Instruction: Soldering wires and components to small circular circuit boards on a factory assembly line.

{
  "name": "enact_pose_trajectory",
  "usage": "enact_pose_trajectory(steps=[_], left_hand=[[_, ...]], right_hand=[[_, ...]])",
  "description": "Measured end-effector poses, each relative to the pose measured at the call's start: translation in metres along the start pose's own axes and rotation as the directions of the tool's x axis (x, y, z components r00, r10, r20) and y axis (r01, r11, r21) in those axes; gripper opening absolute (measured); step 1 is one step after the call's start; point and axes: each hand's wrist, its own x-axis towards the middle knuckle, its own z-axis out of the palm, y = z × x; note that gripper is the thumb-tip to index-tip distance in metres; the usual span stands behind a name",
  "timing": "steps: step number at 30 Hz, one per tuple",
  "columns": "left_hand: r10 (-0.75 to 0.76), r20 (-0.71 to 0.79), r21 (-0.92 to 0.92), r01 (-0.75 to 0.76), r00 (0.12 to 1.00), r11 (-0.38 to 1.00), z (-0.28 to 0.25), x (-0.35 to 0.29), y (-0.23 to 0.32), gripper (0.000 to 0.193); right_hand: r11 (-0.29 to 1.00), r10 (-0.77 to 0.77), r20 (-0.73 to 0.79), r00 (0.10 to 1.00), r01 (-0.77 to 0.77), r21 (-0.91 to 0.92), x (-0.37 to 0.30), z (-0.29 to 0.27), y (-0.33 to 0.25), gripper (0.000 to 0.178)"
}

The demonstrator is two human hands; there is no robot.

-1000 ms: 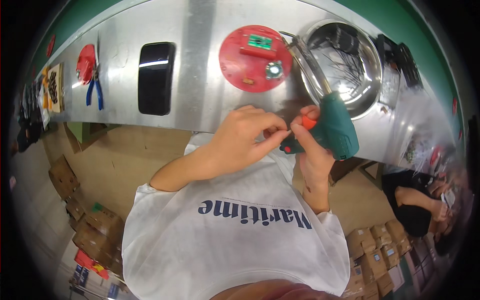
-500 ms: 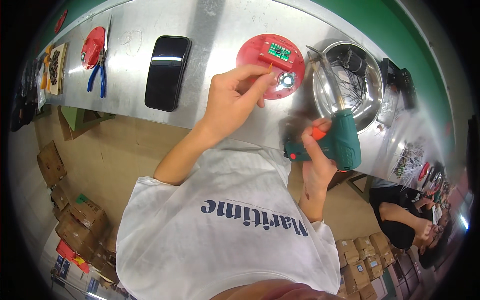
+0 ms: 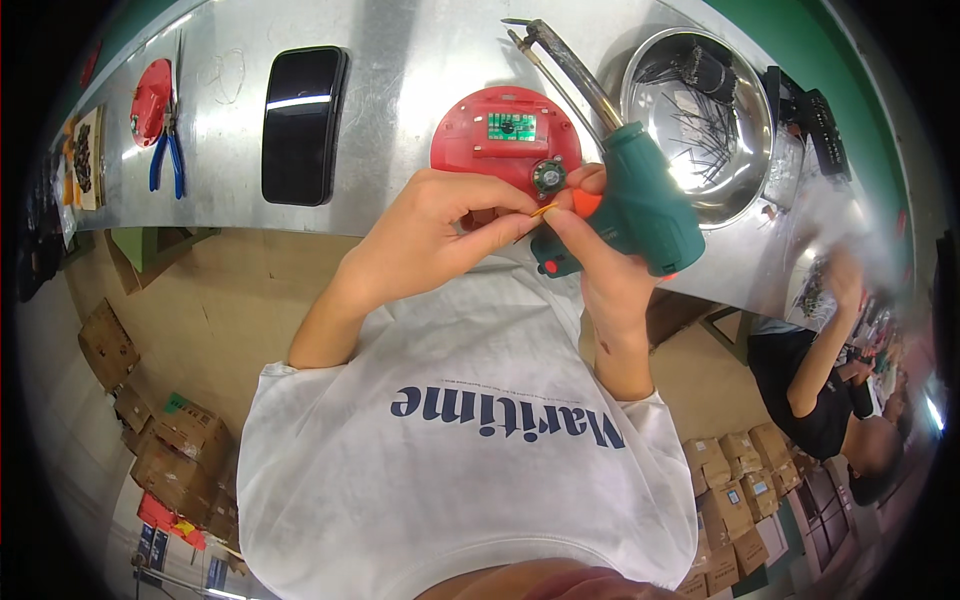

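My left hand (image 3: 440, 230) pinches a thin yellow-orange wire (image 3: 543, 210) between thumb and fingertips. My right hand (image 3: 610, 270) is closed around a green soldering gun (image 3: 655, 205) with an orange trigger, and its thumb and forefinger also meet at the wire. The gun's long metal tip and feed tube slant up and left, away from me. Just beyond my fingers lies a red round casing (image 3: 462, 130), partly covered by my left hand. It carries a green circuit board (image 3: 512, 126) and a small round metal-and-black component (image 3: 549, 176).
To the right stands a steel bowl (image 3: 745, 195) holding black wires (image 3: 705, 150). A black phone (image 3: 300, 125) lies left on the metal table (image 3: 390, 110), with blue-handled pliers (image 3: 166, 160) and another red part (image 3: 152, 100) farther left. A co-worker's arm (image 3: 825, 335) reaches over the table's right side.
My right hand has brought the soldering gun up and left, so its fingertips now meet my left hand's at the wire. The co-worker's arm has reached over the table. The whole view has shifted slightly.
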Motion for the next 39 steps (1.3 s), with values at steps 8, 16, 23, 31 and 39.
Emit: enact_pose_trajectory(steps=[8, 16, 23, 31, 39], left_hand=[[0.098, 0.092, -0.035, -0.095, 0.991, 0.995, -0.009, 0.001, -0.007, 0.009], [-0.054, -0.003, -0.199, 0.052, 0.999, 0.979, 0.000, -0.006, -0.006, 0.008], [-0.259, 0.039, -0.528, 0.240, 0.965, 0.814, 0.015, -0.009, -0.003, 0.013], [-0.220, -0.076, -0.408, 0.171, 0.973, 0.897, 0.022, -0.010, -0.006, 0.011], [-0.296, -0.193, -0.451, 0.183, 0.935, 0.874, 0.026, -0.006, -0.004, 0.011]], right_hand=[[0.994, 0.085, 0.107, 0.991, -0.092, 0.061, -0.001, -0.005, 0.004, 0.039], [0.984, 0.092, 0.070, 0.993, -0.102, 0.145, -0.001, 0.000, 0.006, 0.039], [0.990, 0.072, -0.005, 0.997, -0.071, 0.121, -0.002, 0.002, 0.010, 0.038], [0.998, 0.040, -0.120, 0.992, -0.033, 0.061, -0.002, 0.006, 0.013, 0.029], [0.983, 0.154, -0.116, 0.981, -0.140, 0.119, -0.014, -0.006, 0.001, 0.026]])
